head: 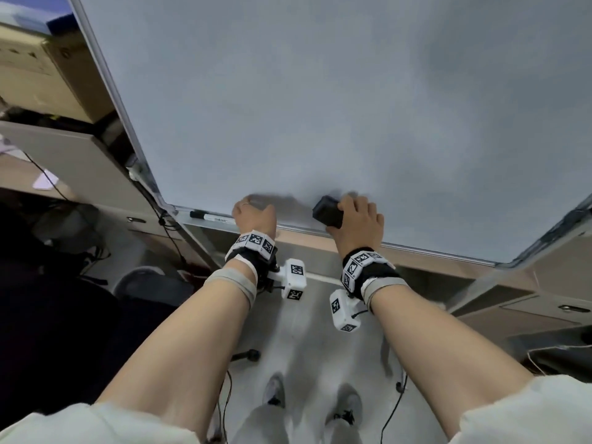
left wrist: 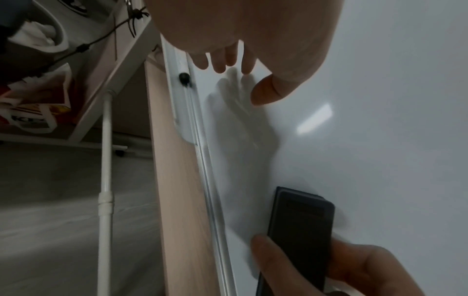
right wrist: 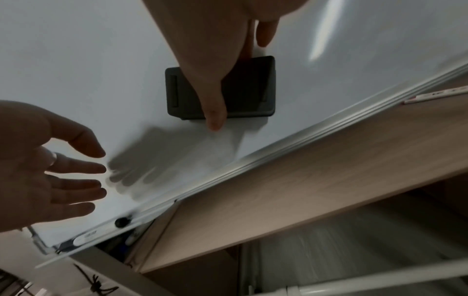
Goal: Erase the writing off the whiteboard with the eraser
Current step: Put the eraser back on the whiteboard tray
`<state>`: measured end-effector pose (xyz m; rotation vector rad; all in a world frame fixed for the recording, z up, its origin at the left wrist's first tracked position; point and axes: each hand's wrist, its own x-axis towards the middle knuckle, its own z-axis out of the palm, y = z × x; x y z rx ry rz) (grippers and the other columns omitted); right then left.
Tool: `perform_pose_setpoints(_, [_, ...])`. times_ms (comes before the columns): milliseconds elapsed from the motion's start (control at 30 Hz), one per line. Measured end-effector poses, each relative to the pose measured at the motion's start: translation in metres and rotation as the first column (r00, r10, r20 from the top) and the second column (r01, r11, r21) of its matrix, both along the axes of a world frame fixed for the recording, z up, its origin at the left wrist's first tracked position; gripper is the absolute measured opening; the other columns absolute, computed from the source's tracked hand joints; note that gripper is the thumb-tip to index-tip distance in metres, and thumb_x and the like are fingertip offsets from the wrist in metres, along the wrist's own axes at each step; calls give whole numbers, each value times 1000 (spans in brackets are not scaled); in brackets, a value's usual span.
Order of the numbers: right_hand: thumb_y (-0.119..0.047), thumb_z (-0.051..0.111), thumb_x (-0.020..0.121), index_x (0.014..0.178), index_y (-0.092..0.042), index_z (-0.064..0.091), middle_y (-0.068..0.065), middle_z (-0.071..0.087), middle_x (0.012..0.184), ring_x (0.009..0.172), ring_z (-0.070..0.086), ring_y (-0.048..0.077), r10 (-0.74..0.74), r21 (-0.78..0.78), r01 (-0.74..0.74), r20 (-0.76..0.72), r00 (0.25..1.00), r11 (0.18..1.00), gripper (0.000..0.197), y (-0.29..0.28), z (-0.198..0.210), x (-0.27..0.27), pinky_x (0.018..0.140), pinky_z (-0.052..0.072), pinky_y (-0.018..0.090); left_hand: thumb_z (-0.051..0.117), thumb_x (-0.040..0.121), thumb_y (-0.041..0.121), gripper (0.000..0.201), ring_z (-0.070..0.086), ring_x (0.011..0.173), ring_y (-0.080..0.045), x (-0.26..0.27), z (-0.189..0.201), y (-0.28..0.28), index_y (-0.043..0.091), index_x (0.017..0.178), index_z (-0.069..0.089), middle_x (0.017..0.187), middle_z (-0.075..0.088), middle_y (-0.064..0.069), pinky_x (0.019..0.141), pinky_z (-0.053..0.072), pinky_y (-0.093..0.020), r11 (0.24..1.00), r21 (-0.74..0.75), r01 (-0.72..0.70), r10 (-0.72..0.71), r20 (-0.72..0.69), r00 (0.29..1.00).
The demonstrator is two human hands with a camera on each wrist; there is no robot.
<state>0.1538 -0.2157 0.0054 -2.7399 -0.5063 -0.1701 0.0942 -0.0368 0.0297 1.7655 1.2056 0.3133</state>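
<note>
A large whiteboard (head: 320, 107) fills the head view; no writing shows on it. My right hand (head: 358, 219) grips a black rectangular eraser (head: 326, 211) flat against the board near its bottom edge, thumb along one side (right wrist: 215, 112) and fingers over the other. The eraser (left wrist: 301, 230) also shows low in the left wrist view, and the eraser (right wrist: 220, 90) sits mid-frame in the right wrist view. My left hand (head: 253, 214) hovers just off the board to the left, fingers (right wrist: 83, 180) straight and spread, holding nothing.
A black-capped marker (head: 208, 216) lies on the tray (head: 192, 219) at the board's bottom left. A second marker (right wrist: 435, 94) lies further right. Below are the wooden ledge (right wrist: 329, 170), the board stand's white leg (left wrist: 106, 180), cables and my shoes (head: 275, 389) on the grey floor.
</note>
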Motion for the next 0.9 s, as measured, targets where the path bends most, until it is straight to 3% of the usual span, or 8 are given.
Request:
perform_pose_setpoints(100, [-42, 79, 75, 125, -18, 53, 6, 54, 122, 110, 50, 31, 22, 55, -18, -78, 997, 998, 62, 32, -3, -16, 90, 40, 41, 50, 87, 12, 55, 42, 135, -25, -23, -11, 34, 1, 141, 45, 150, 37, -13, 114, 31, -26, 998, -7, -66, 66, -39, 997])
perform_pose_setpoints(200, [-41, 75, 78, 126, -18, 52, 4, 56, 123, 110, 53, 27, 94, 282, -54, -128, 987, 958, 58, 62, 7, -27, 87, 46, 37, 50, 89, 13, 52, 42, 135, -30, -42, -21, 65, 5, 140, 45, 147, 41, -16, 110, 34, -30, 989, 6, -146, 145, -143, 979])
perform_pose_setpoints(400, [-34, 77, 75, 136, -30, 36, -3, 59, 122, 98, 60, 13, 138, 558, -10, -188, 973, 830, 73, 92, 17, -49, 85, 49, 27, 42, 97, 16, 47, 39, 133, -33, -55, -36, 83, -2, 140, 37, 145, 36, -20, 109, 34, -35, 1000, -2, -24, 23, -230, 973])
perform_pose_setpoints(533, [-29, 81, 75, 132, -25, 39, -12, 62, 101, 90, 65, 11, 107, 571, 83, -292, 950, 817, 71, 97, 1, -66, 83, 53, 29, 43, 96, 13, 51, 33, 138, -30, -60, -45, 92, -3, 143, 32, 150, 31, -16, 113, 25, -31, 999, 32, -41, 47, -218, 975])
perform_pose_setpoints(600, [-30, 83, 75, 127, -23, 40, -9, 65, 98, 92, 68, 14, 65, 570, 166, -362, 930, 804, 68, 99, -8, -73, 86, 56, 33, 42, 97, 10, 52, 28, 140, -27, -65, -47, 97, -5, 145, 27, 152, 27, -15, 114, 16, -26, 998, 56, -24, 37, -247, 968])
perform_pose_setpoints(700, [-41, 84, 75, 124, -22, 42, -4, 67, 104, 102, 67, 21, 28, 479, 211, -444, 896, 852, 67, 102, -21, -83, 88, 53, 35, 45, 96, 10, 51, 36, 136, -29, -71, -48, 103, -5, 142, 31, 149, 29, -18, 110, 28, -29, 998, 51, -45, 54, -205, 977])
perform_pose_setpoints(767, [-54, 79, 74, 125, -24, 43, -4, 67, 110, 104, 65, 22, -13, 377, 211, -464, 886, 902, 69, 102, -27, -89, 88, 52, 37, 46, 93, 9, 49, 46, 126, -32, -74, -50, 106, -2, 139, 34, 146, 30, -18, 100, 40, -29, 996, 14, -92, 93, -171, 981])
perform_pose_setpoints(900, [-67, 74, 68, 128, -26, 47, -2, 64, 116, 105, 62, 21, -51, 289, 204, -461, 886, 935, 77, 99, -36, -93, 90, 52, 39, 48, 90, 4, 48, 52, 116, -29, -81, -52, 104, 2, 136, 37, 144, 31, -13, 89, 40, -22, 991, -37, -127, 123, -98, 988])
